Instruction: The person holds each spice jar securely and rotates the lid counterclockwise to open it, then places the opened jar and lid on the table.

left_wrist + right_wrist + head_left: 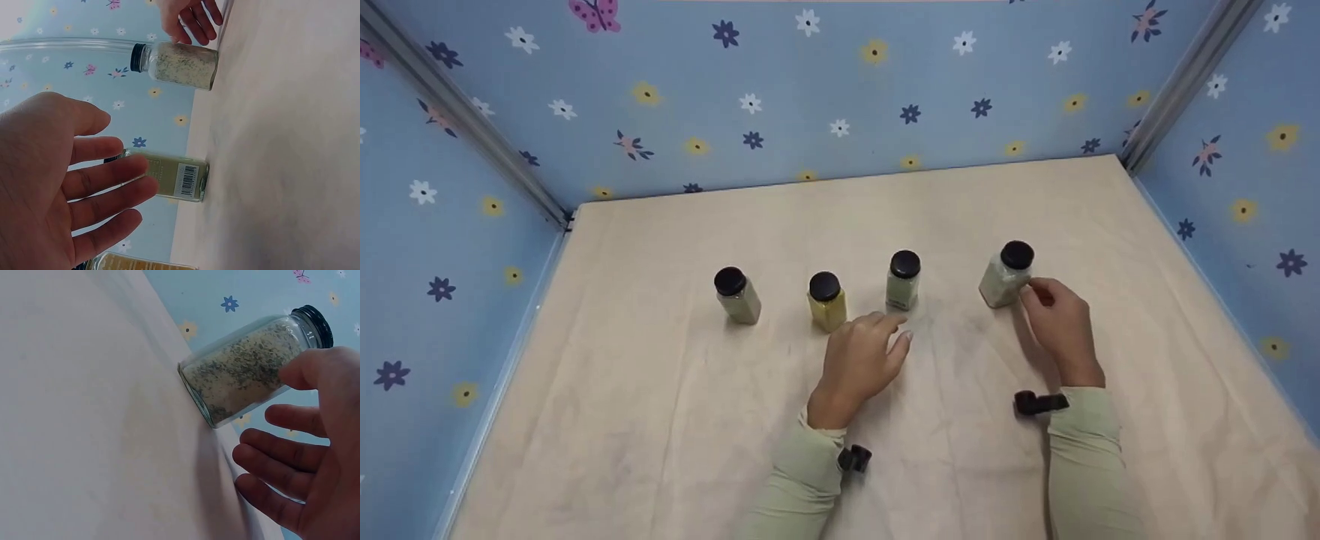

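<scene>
My left hand [864, 358], fingers spread and relaxed, holds nothing. Just beyond its fingertips stands a spice jar [902, 283] with dull green powder and a black lid; the left wrist view shows its barcode label [187, 180]. A jar of yellow spice [829, 309] is upright close to the left hand's knuckles. At the right, my right hand [1061, 319] is beside a glass jar of pale spice with green flecks [242, 371]. The right thumb [306, 370] overlaps this jar in the right wrist view, while the other fingers extend below it; whether they touch is unclear.
Another black-lidded jar of greenish powder [739, 298] stands at the left end of the loose row. A beige cloth [585, 420] covers the table. Blue flowered panels [840, 82] enclose the back and both sides, with grey metal posts [1185, 75] at the corners.
</scene>
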The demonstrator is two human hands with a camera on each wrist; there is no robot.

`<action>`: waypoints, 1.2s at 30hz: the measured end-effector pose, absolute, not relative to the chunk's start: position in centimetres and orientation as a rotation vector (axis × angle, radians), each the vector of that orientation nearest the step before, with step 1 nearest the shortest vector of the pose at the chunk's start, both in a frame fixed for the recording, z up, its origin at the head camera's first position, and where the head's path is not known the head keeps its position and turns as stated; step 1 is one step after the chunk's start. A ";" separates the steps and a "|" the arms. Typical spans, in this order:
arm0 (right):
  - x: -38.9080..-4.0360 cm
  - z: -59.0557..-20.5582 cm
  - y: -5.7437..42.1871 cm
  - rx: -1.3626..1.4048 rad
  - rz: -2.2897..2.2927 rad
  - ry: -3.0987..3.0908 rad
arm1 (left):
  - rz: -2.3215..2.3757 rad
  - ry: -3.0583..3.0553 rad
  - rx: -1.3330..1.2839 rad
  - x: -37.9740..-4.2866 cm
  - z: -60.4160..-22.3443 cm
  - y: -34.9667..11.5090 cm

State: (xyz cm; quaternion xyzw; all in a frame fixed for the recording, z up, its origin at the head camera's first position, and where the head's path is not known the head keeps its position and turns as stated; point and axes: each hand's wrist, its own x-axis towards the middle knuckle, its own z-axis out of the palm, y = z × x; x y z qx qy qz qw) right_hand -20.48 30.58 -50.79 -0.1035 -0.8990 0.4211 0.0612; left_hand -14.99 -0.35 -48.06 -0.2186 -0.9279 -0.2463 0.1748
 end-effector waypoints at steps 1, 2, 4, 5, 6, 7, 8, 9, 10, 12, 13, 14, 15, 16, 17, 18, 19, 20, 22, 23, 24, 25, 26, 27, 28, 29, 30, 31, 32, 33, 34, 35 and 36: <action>-20.6 -50.8 30.6 -0.305 1.284 -2.710 | -0.701 -2.631 -0.613 -15.0 -48.1 -0.3; -20.6 -50.9 30.6 -0.297 1.291 -2.703 | -0.706 -2.631 -0.608 -15.1 -48.0 -0.2; -20.8 -51.0 30.6 -0.283 1.303 -2.694 | -0.715 -2.627 -0.595 -15.2 -48.1 -0.1; -20.8 -51.1 30.7 -0.281 1.305 -2.692 | -0.720 -2.623 -0.590 -15.3 -48.1 0.0; -20.9 -51.2 30.7 -0.280 1.306 -2.688 | -0.725 -2.621 -0.584 -15.4 -48.1 0.1; -20.9 -51.2 30.8 -0.277 1.307 -2.684 | -0.732 -2.618 -0.577 -15.5 -48.1 0.3; -20.9 -51.3 30.8 -0.274 1.310 -2.680 | -0.739 -2.615 -0.574 -15.6 -48.1 0.4; -20.9 -51.4 30.9 -0.272 1.320 -2.674 | -0.746 -2.612 -0.572 -15.7 -48.1 0.5; -20.9 -51.4 31.0 -0.264 1.330 -2.669 | -0.750 -2.610 -0.570 -15.7 -48.0 0.7; -20.8 -51.5 31.1 -0.247 1.358 -2.654 | -0.763 -2.609 -0.568 -15.9 -48.0 1.1; -20.7 -51.6 31.1 -0.237 1.374 -2.649 | -0.772 -2.608 -0.570 -15.9 -48.0 1.3; -20.7 -51.6 31.1 -0.229 1.387 -2.644 | -0.780 -2.610 -0.573 -15.9 -48.0 1.4; -20.7 -51.7 31.1 -0.222 1.401 -2.640 | -0.790 -2.615 -0.576 -15.9 -48.0 1.6; -20.7 -51.8 31.0 -0.215 1.407 -2.638 | -0.795 -2.621 -0.582 -16.0 -48.0 1.8; -20.6 -51.8 31.0 -0.201 1.410 -2.635 | -0.799 -2.626 -0.588 -16.0 -48.0 2.0; -20.6 -51.9 30.9 -0.191 1.411 -2.629 | -0.805 -2.632 -0.598 -16.1 -48.0 2.1; -20.6 -52.0 30.8 -0.179 1.408 -2.628 | -0.817 -2.638 -0.607 -16.1 -48.0 2.3; -20.6 -52.0 30.7 -0.166 1.408 -2.624 | -0.830 -2.645 -0.613 -16.2 -48.0 2.4; -20.6 -52.2 30.5 -0.144 1.407 -2.616 | -0.866 -2.653 -0.625 -16.4 -48.0 2.6; -20.7 -52.3 30.5 -0.133 1.404 -2.609 | -0.900 -2.656 -0.632 -16.5 -48.0 2.8; -20.7 -52.4 30.4 -0.132 1.402 -2.605 | -0.942 -2.657 -0.642 -16.6 -47.9 3.0; -20.7 -52.5 30.4 -0.127 1.402 -2.606 | -0.975 -2.659 -0.651 -16.7 -47.9 3.2; -20.8 -52.6 30.4 -0.123 1.404 -2.604 | -0.992 -2.661 -0.664 -16.8 -47.8 3.4; -20.8 -52.6 30.3 -0.123 1.406 -2.603 | -1.000 -2.659 -0.682 -16.9 -47.8 3.7; -20.9 -52.7 30.4 -0.122 1.404 -2.604 | -0.998 -2.658 -0.704 -17.0 -47.8 4.0; -20.9 -52.7 30.4 -0.120 1.407 -2.602 | -0.989 -2.651 -0.726 -17.1 -47.8 4.3; -20.9 -52.7 30.4 -0.117 1.411 -2.601 | -0.969 -2.647 -0.748 -17.2 -47.9 4.6; -20.9 -52.7 30.5 -0.118 1.419 -2.601 | -0.941 -2.643 -0.766 -17.3 -47.9 4.9; -20.9 -52.7 30.6 -0.118 1.423 -2.598 | -0.921 -2.638 -0.782 -17.5 -47.9 5.2; -20.9 -52.7 30.6 -0.120 1.425 -2.597 | -0.916 -2.634 -0.795 -17.6 -48.0 5.5; -20.9 -52.8 30.8 -0.121 1.425 -2.598 | -0.921 -2.629 -0.803 -17.8 -48.0 5.8; -20.8 -52.8 30.9 -0.122 1.426 -2.597 | -0.942 -2.626 -0.808 -17.9 -48.1 6.1; -20.8 -52.8 30.9 -0.127 1.426 -2.597 | -0.965 -2.625 -0.811 -18.1 -48.1 6.4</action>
